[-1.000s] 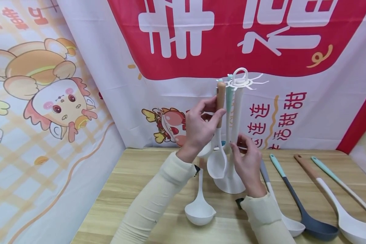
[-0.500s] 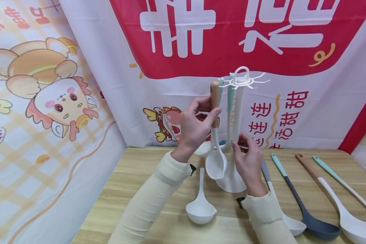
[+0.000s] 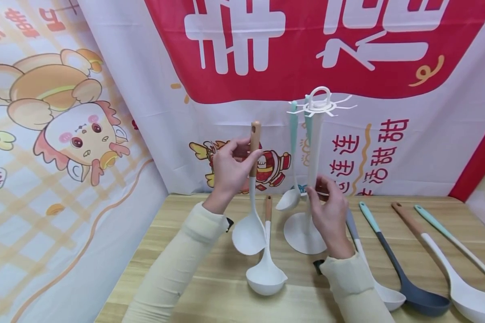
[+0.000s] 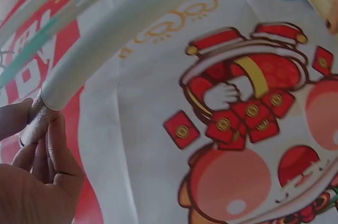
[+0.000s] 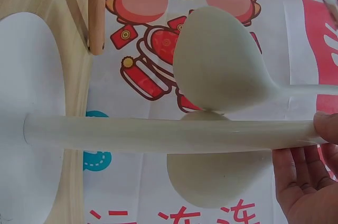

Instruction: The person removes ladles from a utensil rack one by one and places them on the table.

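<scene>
My left hand (image 3: 230,168) pinches the brown handle of a white ladle (image 3: 248,235), bowl down, left of the stand. In the left wrist view, fingers and thumb close round the ladle's handle (image 4: 39,121). With my right hand (image 3: 331,215) I grip the post of a white utensil stand (image 3: 305,235), which has a ring of hooks on top. Two ladles with mint handles (image 3: 293,134) hang at its back left; their pale bowls (image 5: 222,65) show in the right wrist view. Another white ladle (image 3: 266,282) with a brown handle lies in front, overlapped by the held one.
Several ladles lie on the wooden table (image 3: 145,278) to the right: a white one with a grey handle (image 3: 350,224), a dark grey one (image 3: 422,305), a white one with a brown handle (image 3: 406,217), and a mint-handled utensil (image 3: 432,222). A printed cloth (image 3: 242,89) hangs behind.
My left hand has moved left and slightly down, carrying the brown-handled ladle away from the stand. The hanging mint-handled ladles now show fully. My right hand stays on the post.
</scene>
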Tool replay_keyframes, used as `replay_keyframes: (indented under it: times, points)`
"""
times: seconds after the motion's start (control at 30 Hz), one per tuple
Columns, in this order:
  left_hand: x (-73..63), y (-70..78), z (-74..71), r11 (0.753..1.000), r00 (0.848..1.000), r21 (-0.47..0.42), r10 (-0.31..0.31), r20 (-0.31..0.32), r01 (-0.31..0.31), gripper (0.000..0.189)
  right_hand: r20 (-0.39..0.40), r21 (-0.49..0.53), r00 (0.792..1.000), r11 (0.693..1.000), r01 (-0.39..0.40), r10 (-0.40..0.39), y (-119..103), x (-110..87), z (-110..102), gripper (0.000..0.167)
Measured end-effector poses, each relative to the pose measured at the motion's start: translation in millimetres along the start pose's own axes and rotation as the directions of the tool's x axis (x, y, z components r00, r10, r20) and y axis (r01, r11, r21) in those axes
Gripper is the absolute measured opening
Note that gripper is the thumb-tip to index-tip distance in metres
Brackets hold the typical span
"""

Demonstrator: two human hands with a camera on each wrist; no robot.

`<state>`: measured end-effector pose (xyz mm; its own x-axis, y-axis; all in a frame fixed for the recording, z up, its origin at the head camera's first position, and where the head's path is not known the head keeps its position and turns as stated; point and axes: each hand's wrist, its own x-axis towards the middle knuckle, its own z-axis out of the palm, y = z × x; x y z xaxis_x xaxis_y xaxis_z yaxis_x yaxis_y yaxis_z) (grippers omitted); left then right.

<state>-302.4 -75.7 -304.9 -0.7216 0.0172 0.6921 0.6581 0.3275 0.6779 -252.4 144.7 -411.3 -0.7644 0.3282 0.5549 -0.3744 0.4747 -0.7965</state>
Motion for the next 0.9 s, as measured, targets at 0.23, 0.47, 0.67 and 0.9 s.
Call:
replay_keyframes:
  times: [0.23, 0.47, 0.67, 0.9]
  points:
    - [1.3, -23.7, -9.3, 0.977, 0.986, 0.143, -0.163, 0.025, 0.158, 0.032, -0.004, -0.013, 1.000, 1.000, 0.004, -0.004, 0.0, 0.4, -0.2, 0.038]
    - [-8.4, -55.5, -13.6, 0.909, 0.940, 0.300, -0.329, 0.091, 0.289, 0.031, 0.000, -0.010, 1.000, 1.000, 0.004, -0.004, -0.2, -0.4, 0.5, 0.039]
    - [-20.2, -82.8, -12.7, 0.856, 0.894, 0.387, -0.425, 0.145, 0.344, 0.027, 0.002, -0.013, 1.000, 1.000, 0.005, -0.005, -0.7, 0.1, 0.1, 0.038]
    - [-31.0, -104.8, -7.2, 0.820, 0.848, 0.445, -0.487, 0.210, 0.361, 0.023, 0.005, -0.009, 1.000, 1.000, -0.004, 0.004, -0.7, -0.3, -1.1, 0.038]
